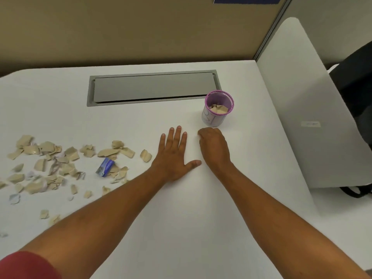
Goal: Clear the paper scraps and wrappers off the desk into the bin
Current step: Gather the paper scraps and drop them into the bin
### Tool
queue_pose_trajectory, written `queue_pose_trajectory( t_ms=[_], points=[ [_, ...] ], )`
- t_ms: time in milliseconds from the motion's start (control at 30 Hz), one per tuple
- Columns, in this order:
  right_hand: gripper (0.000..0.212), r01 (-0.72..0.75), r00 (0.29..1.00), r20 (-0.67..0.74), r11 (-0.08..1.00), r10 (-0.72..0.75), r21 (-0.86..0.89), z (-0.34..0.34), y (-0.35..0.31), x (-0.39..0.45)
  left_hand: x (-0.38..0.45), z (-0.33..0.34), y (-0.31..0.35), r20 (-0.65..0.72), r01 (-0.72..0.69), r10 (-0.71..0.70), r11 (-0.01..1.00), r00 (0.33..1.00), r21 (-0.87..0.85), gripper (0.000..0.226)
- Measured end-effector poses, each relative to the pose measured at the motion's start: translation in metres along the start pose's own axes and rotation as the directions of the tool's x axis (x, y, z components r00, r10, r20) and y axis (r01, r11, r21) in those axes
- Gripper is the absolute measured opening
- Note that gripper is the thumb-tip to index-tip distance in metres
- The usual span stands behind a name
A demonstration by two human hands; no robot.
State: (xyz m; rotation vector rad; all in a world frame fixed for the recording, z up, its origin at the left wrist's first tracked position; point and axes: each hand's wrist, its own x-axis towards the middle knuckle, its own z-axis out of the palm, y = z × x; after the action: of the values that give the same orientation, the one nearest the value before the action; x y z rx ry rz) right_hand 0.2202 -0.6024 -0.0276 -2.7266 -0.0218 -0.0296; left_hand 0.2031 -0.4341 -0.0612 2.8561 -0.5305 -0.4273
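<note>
Several tan and pale paper scraps [50, 164] lie scattered over the left part of the white desk [181, 228]. A blue wrapper [105, 167] sits among them. A small purple mesh bin [218, 108] stands right of centre with tan paper inside. My left hand [173, 156] lies flat on the desk, fingers spread, just right of the nearest scrap [145, 155]. My right hand [213, 146] rests below the bin with its fingers curled under; whether it holds anything is hidden.
A grey cable-tray lid [153, 87] is set into the desk behind the hands. A tan partition wall [141, 27] backs the desk. A white side panel [302, 107] stands at the right, with a dark bag [358, 81] beyond it.
</note>
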Motion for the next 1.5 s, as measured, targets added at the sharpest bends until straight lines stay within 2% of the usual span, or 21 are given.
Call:
queue_pose_trajectory(
  t_ms=[100,200,267,333,400,500,567,633,700,767,800,833,900,933,1000,1067,1133,1233,1300,1367,1500],
  points=[
    [0.021,-0.065,0.995,-0.069,0.989,0.075,0.134,-0.015,-0.009,-0.002,0.001,0.001,0.000,-0.011,-0.007,0.007,1.000,1.000,-0.010,0.116],
    [0.018,0.050,0.931,-0.363,0.970,0.041,0.237,-0.056,-0.024,-0.001,0.003,0.005,-0.002,-0.007,0.001,-0.001,1.000,1.000,-0.004,0.114],
    [0.016,0.088,0.890,-0.456,0.975,0.014,0.202,-0.084,-0.023,0.015,0.003,0.007,-0.003,-0.009,-0.001,0.001,1.000,1.000,-0.001,0.112],
    [0.017,0.018,0.922,-0.384,0.987,0.046,0.161,-0.098,-0.011,0.040,0.002,0.008,-0.003,-0.015,-0.011,0.011,1.000,1.000,-0.006,0.111],
    [0.018,-0.048,0.973,-0.221,0.995,0.066,0.084,-0.101,0.001,0.061,0.001,0.005,-0.003,-0.018,-0.014,0.014,1.000,1.000,0.001,0.112],
    [0.023,-0.027,1.000,-0.001,0.992,0.027,-0.126,-0.097,0.008,0.075,0.000,0.003,-0.003,-0.001,-0.012,0.012,1.000,1.000,0.003,0.112],
    [0.025,-0.042,0.999,-0.022,0.986,0.039,-0.161,-0.100,0.003,0.075,0.000,-0.003,-0.002,0.039,-0.008,0.008,1.000,0.999,0.004,0.111],
    [0.023,-0.050,0.988,-0.152,0.993,0.033,-0.111,-0.107,-0.009,0.069,-0.004,-0.016,-0.001,0.080,-0.011,0.012,1.000,0.997,-0.016,0.105],
    [0.021,0.028,0.966,-0.259,1.000,-0.029,-0.006,-0.110,-0.029,0.056,-0.016,-0.027,-0.005,0.066,-0.033,0.038,0.997,0.997,-0.069,0.092],
    [0.021,0.139,0.954,-0.281,0.984,-0.104,0.109,-0.102,-0.053,0.036,-0.042,-0.031,-0.017,-0.043,-0.071,0.065,0.984,0.997,-0.165,0.076],
    [0.021,0.181,0.955,-0.262,0.972,-0.137,0.152,-0.091,-0.064,0.026,-0.059,-0.031,-0.027,-0.143,-0.101,0.070,0.969,0.987,-0.224,0.065],
    [0.021,0.210,0.961,-0.220,0.961,-0.168,0.182,-0.078,-0.074,0.016,-0.078,-0.031,-0.038,-0.266,-0.138,0.067,0.956,0.962,-0.259,0.053],
    [0.022,0.242,0.970,-0.076,0.946,-0.231,0.216,-0.048,-0.094,-0.001,-0.117,-0.029,-0.067,-0.515,-0.163,0.022,0.959,0.857,-0.230,0.030],
    [0.023,0.265,0.962,0.008,0.938,-0.274,0.224,-0.034,-0.106,-0.010,-0.135,-0.030,-0.083,-0.594,-0.123,-0.017,0.973,0.804,-0.194,0.024],
    [0.035,0.320,0.913,0.180,0.916,-0.366,0.241,-0.008,-0.131,-0.022,-0.170,-0.033,-0.115,-0.663,0.059,-0.144,0.987,0.735,-0.149,0.024],
    [0.068,0.319,0.852,0.346,0.914,-0.393,0.251,0.013,-0.155,-0.029,-0.196,-0.033,-0.150,-0.627,0.291,-0.326,0.943,0.708,-0.162,0.039],
    [0.102,0.315,0.812,0.450,0.928,-0.372,0.199,0.031,-0.174,-0.032,-0.217,-0.030,-0.184,-0.457,0.482,-0.507,0.857,0.731,-0.181,0.063],
    [0.126,0.368,0.780,0.528,0.929,-0.334,0.044,0.056,-0.188,-0.037,-0.234,-0.020,-0.225,-0.168,0.579,-0.601,0.798,0.781,-0.164,0.087],
    [0.127,0.376,0.781,0.548,0.926,-0.301,-0.027,0.065,-0.190,-0.044,-0.239,-0.014,-0.233,-0.065,0.575,-0.587,0.806,0.807,-0.140,0.095],
    [0.119,0.350,0.819,0.503,0.935,-0.276,-0.057,0.068,-0.193,-0.057,-0.244,-0.009,-0.226,-0.039,0.535,-0.541,0.838,0.840,-0.110,0.098],
    [0.082,0.155,0.921,0.353,0.986,-0.165,0.056,0.080,-0.199,-0.098,-0.253,-0.004,-0.195,-0.079,0.421,-0.433,0.897,0.898,-0.137,0.095]
  ],
)
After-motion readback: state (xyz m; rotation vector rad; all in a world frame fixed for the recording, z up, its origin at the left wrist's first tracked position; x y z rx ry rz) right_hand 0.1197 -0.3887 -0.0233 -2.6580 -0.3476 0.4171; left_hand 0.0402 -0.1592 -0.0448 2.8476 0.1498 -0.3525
